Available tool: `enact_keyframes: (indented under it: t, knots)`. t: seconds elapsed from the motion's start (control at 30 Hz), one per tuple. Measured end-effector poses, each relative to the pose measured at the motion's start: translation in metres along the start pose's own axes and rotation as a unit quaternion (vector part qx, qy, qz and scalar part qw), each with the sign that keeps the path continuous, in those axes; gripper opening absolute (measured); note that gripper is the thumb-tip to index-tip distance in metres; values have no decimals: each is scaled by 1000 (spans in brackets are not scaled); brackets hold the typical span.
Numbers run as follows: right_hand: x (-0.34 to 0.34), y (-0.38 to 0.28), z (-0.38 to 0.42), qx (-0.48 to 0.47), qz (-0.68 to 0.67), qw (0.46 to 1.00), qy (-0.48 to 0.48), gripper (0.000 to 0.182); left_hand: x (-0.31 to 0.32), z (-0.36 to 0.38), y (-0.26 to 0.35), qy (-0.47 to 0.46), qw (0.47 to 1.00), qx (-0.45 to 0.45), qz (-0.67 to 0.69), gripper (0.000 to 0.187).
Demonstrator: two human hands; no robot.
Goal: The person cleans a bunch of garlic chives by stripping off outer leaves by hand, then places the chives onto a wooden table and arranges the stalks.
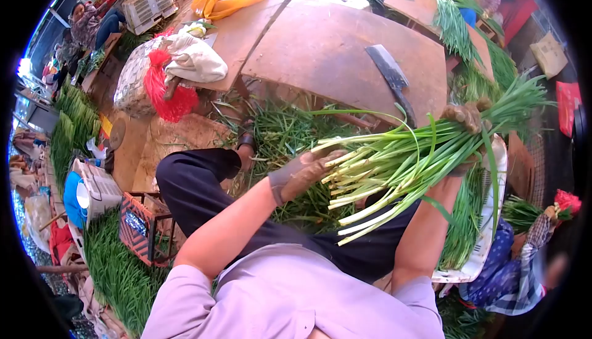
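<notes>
A large bunch of garlic chives (394, 160), with pale stem ends and long green leaves, lies across the air in front of my chest. My right hand (465, 117), in a brown, dirty glove, is wrapped round the leafy part of the bunch. At the pale stem ends, my left hand (308, 172), gloved too, has its fingers curled against several stalks; the fingertips are partly hidden. A cleaver (388, 74) with a dark handle lies on the wooden board (333, 43) beyond the bunch.
Cut leaves (290, 135) litter the floor by my foot. A white crate (493, 197) of chives stands at right. More chives (120, 271) lie at left beside a dark basket (145, 228). Red ties (169, 95) hang at the board's left. Other people (92, 24) sit around.
</notes>
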State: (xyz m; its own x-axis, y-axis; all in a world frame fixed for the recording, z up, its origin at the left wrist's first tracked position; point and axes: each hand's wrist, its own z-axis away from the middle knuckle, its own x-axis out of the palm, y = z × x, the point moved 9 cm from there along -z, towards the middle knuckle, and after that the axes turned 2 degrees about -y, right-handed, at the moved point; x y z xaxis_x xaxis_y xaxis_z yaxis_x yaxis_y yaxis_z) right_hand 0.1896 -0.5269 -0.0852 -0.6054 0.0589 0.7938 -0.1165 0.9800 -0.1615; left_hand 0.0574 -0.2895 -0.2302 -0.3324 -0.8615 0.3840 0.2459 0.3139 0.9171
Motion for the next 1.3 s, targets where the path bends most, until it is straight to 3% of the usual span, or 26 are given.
enact_keyframes:
  t: [0.03,0.1,0.13,0.23,0.43,0.5,0.57,0.6,0.63,0.67,0.7,0.77,0.8,0.87,0.97,1.1,1.13,1.23,1.3]
  knots:
    - [-1,1,0,0,-14,1000,10,30,3,-7,-5,-1,1000,2,0,58]
    - [-5,0,2,0,-24,999,21,30,6,-19,-17,12,966,-6,258,47]
    - [-8,-1,2,2,-16,1000,21,30,2,-22,-27,73,945,-52,313,35]
    - [-5,-1,4,8,3,1000,24,31,1,-13,-11,108,946,8,305,29]
    - [-6,-6,0,8,10,1000,-2,31,-61,14,-36,219,971,12,92,19]
    - [-5,-7,1,7,-1,1000,-10,31,-88,31,-53,237,968,-17,81,18]
    - [0,-7,2,-18,-3,1000,11,30,-109,52,-68,276,946,-139,-99,23]
    - [-1,-9,2,-19,-2,1000,11,30,-104,55,-58,275,946,-139,-100,23]
    - [-2,-9,2,-8,6,1000,8,30,-91,60,-35,225,899,-196,-319,24]
    - [-3,-7,2,4,13,1000,6,30,-77,65,-16,162,802,-244,-520,26]
    - [-5,-6,4,4,13,1000,8,30,-65,72,-4,161,803,-245,-519,26]
    - [-3,-3,3,3,6,1000,0,29,-22,74,45,181,816,-43,-547,20]
    - [1,-1,2,3,4,1000,-8,29,-10,74,52,181,817,-42,-546,20]
    - [3,0,2,2,16,1000,-9,29,27,79,93,207,835,177,-479,10]
    - [8,7,4,-6,29,1000,-5,29,53,68,108,163,786,234,-549,13]
    - [8,7,6,1,50,999,5,29,57,39,103,147,756,224,-597,17]
    - [8,6,6,1,49,999,3,29,53,27,101,148,774,164,-593,17]
    - [12,8,5,13,65,998,-15,30,57,10,107,145,764,199,-597,15]
    - [9,10,6,18,36,999,27,34,56,1,103,137,759,179,-610,16]
